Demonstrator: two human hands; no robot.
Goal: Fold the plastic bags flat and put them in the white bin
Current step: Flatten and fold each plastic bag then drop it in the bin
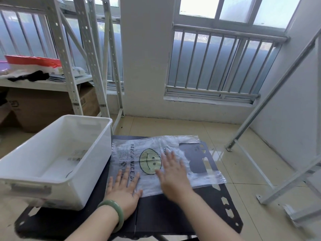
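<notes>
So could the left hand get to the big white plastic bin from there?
Probably yes: the left hand lies flat on the clear smiley-face plastic bag, right beside the white plastic bin, with nothing between them.

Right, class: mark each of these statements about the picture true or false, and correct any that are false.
1. Both the left hand and the right hand lie flat on the plastic bag. True.
2. The plastic bag is inside the white bin. False: it lies spread on the black table, beside the bin.
3. The bag's print shows a smiling face. True.
4. The green bangle is on the right wrist. False: it is on the left wrist.
</notes>
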